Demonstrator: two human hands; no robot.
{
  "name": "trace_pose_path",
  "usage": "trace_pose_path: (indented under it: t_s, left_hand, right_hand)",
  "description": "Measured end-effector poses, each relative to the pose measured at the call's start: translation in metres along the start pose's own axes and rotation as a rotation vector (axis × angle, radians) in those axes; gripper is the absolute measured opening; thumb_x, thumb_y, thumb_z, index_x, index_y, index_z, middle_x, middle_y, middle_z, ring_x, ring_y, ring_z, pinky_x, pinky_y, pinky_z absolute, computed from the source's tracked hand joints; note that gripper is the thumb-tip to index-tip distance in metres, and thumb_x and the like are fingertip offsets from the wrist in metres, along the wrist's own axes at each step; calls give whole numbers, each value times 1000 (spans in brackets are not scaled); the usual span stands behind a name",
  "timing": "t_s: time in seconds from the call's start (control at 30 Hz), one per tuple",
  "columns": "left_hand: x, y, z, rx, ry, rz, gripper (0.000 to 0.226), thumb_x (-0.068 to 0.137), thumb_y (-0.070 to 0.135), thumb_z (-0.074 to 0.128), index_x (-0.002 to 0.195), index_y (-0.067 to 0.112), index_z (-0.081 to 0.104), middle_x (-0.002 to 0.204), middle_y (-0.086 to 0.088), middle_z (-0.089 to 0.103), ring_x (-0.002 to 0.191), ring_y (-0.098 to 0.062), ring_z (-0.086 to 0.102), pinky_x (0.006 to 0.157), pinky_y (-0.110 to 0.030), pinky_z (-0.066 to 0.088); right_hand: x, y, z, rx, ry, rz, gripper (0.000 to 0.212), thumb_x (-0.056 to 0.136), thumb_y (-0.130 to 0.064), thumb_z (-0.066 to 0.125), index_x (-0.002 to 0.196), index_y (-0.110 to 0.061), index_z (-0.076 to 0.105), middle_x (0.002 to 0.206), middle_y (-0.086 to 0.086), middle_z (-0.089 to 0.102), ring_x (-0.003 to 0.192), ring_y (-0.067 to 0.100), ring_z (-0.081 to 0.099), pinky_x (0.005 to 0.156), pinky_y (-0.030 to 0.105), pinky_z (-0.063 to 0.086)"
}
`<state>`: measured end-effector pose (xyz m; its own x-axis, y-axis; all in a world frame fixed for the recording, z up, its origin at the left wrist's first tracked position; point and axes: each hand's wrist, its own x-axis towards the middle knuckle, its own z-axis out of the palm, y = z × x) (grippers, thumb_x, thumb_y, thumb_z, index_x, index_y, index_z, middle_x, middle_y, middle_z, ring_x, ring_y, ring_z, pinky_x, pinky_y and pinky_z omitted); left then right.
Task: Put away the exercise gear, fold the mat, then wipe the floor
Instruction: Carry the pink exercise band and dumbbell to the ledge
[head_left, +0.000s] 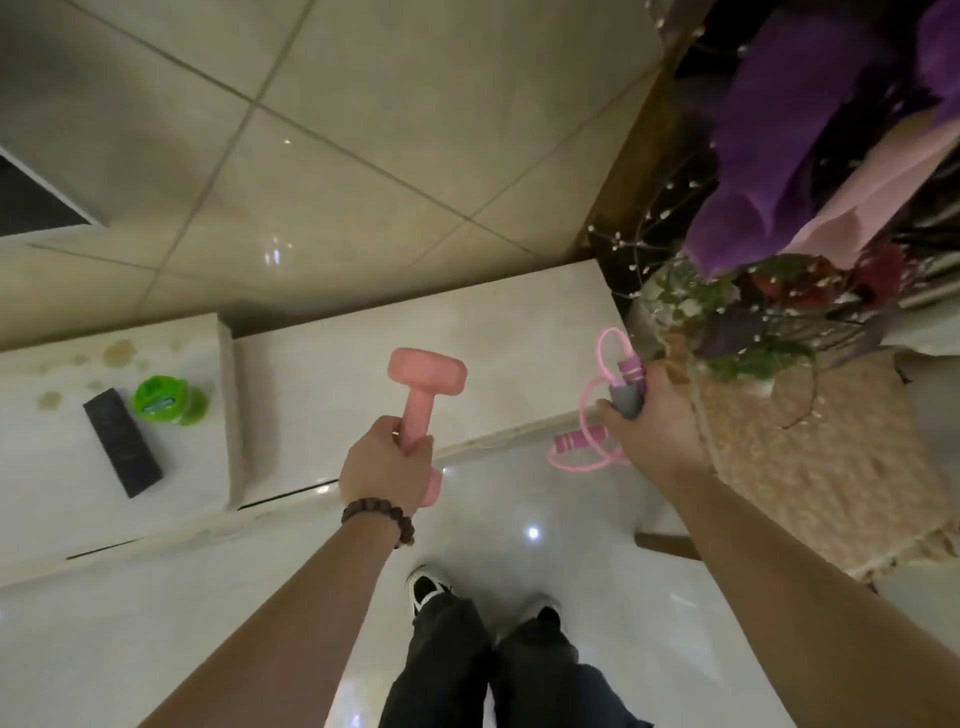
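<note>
Left hand (387, 462) grips pink dumbbell (423, 392); right hand (652, 415) clamps skipping rope (597, 415). We'd lower both onto the tabletop (322, 374) at 12 o'clock, dumbbell flat so it can't roll.

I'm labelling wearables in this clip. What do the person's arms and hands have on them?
Both forearms are bare, with no sleeves in view. The left hand has a bracelet of dark brown round beads at its wrist. The right hand shows no bracelet, watch or glove.
</note>
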<state>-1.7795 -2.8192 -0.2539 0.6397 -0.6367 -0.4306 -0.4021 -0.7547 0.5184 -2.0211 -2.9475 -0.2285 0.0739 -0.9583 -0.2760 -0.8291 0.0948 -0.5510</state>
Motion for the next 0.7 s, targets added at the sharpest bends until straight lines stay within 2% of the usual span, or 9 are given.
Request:
trace_pose_path:
  t_s: [0.07, 0.2, 0.27, 0.37, 0.43, 0.6, 0.7]
  left_hand:
    - [31, -2, 23, 12, -10, 9, 12, 87, 33, 60, 94, 24, 57, 73, 11, 59, 68, -15, 57, 56, -26, 37]
    - [87, -8, 75, 31, -30, -1, 13, 88, 33, 58, 95, 23, 57, 75, 9, 60, 70, -16, 57, 57, -28, 38]
    - [112, -9, 101, 42, -32, 8, 13, 89, 32, 57, 96, 21, 56, 73, 8, 60, 67, -14, 56, 55, -27, 37]
    - [148, -5, 140, 82, -14, 59, 14, 91, 32, 55, 96, 19, 56, 72, 7, 59, 67, -19, 57, 60, -30, 42]
    - [168, -1, 163, 92, -6, 77, 15, 91, 32, 55, 97, 18, 55, 72, 6, 59, 69, -22, 57, 65, -33, 47]
    - [206, 7, 209, 97, 27, 69, 16, 91, 33, 54, 95, 17, 54, 76, 1, 62, 74, -27, 60, 74, -40, 52]
    - [214, 7, 229, 107, 33, 62, 14, 90, 32, 52, 92, 18, 54, 72, 0, 63, 70, -27, 61, 74, -41, 53]
  right_hand:
    - [33, 9, 19, -1, -7, -27, 46, 78, -28, 72, 117, -26, 49, 102, -1, 62, 89, 22, 64, 79, 42, 55]
    - [99, 20, 60, -37, -13, -93, 47, 76, -35, 70, 116, -28, 46, 98, -2, 63, 89, 24, 64, 78, 47, 55]
    - [132, 17, 77, -56, 14, -191, 48, 79, -38, 68, 119, -27, 43, 101, -2, 62, 89, 21, 64, 78, 42, 56]
    - [179, 1, 99, 5, 65, -321, 48, 82, -30, 69, 121, -20, 43, 105, -1, 61, 90, 15, 61, 78, 28, 52]
    - [208, -4, 114, 48, 85, -357, 52, 81, -28, 72, 123, -18, 43, 111, 0, 61, 95, 15, 61, 80, 28, 53]
    - [264, 21, 150, 91, 107, -277, 68, 79, -34, 74, 132, -17, 36, 127, 2, 53, 110, 17, 57, 87, 24, 48]
    - [282, 45, 163, 70, 68, -185, 83, 76, -47, 73, 140, -19, 29, 135, 4, 46, 118, 23, 53, 88, 26, 46]
